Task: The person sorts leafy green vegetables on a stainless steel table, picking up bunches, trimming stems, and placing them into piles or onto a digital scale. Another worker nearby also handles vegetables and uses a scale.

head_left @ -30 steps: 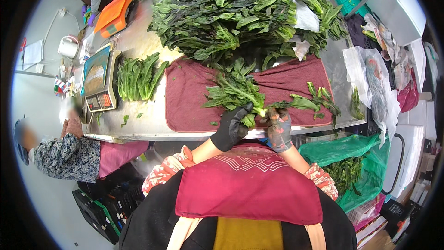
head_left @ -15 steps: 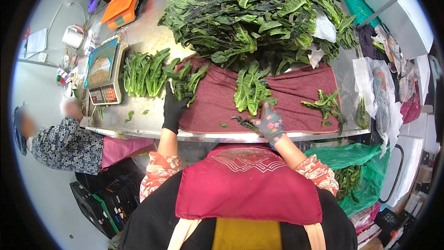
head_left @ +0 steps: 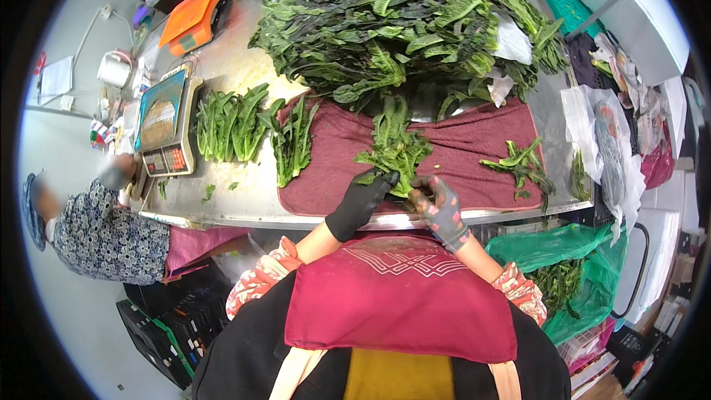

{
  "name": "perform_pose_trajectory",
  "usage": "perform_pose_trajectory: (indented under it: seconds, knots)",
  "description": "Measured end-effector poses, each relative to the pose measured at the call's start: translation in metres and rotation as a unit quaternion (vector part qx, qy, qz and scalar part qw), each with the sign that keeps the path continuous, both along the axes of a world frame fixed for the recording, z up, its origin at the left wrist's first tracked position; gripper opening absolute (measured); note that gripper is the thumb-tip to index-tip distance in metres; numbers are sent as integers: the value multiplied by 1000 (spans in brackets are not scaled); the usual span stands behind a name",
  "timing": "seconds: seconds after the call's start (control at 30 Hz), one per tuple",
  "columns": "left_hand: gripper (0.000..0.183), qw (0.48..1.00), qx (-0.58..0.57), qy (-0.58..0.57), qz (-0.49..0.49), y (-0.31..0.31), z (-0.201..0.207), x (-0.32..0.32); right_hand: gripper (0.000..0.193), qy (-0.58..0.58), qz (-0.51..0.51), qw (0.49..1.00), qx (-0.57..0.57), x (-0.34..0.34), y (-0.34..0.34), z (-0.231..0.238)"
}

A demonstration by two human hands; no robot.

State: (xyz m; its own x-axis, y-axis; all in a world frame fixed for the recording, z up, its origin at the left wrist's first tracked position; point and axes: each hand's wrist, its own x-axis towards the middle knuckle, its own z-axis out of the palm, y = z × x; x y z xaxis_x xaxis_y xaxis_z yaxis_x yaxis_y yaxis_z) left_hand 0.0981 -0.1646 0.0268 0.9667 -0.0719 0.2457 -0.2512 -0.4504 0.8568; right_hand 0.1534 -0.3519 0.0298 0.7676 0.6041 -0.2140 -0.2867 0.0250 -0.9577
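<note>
A bunch of green leafy vegetables lies on a maroon cloth at the near edge of a metal table. My left hand, in a black glove, grips the bunch at its stem end. My right hand, in a grey patterned glove, holds the same stem end from the right. To the left, a trimmed bunch lies at the cloth's left edge, beside a row of trimmed bunches on the bare metal.
A large heap of leafy greens fills the back of the table. A weighing scale and an orange tray sit at left. A person in a patterned top is at lower left. A green bag of scraps hangs at right. Loose leaves lie on the cloth's right.
My left hand set a bunch down at the cloth's left edge, then came back to the middle. Both hands now hold the stem end of a fresh bunch on the cloth.
</note>
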Motion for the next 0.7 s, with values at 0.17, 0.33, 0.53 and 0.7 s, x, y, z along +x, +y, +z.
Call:
perform_pose_trajectory:
  seconds: [0.17, 0.33, 0.53, 0.7]
  knots:
    - [18, 933, -296, 197, 61, -26, -14, -2, 21, -400, 29, 862, -311, 7, -5, 2]
    - [27, 999, -12, -19, 24, -28, -9, -5, 23, -225, -71, 956, -175, 3, -11, -8]
    - [41, 997, 30, -65, -1, -34, -45, -8, 27, -115, -244, 963, -28, -1, -28, -51]
    - [33, 996, 10, -87, -20, -32, -48, -7, 32, 261, -233, 912, 215, 32, -52, -25]
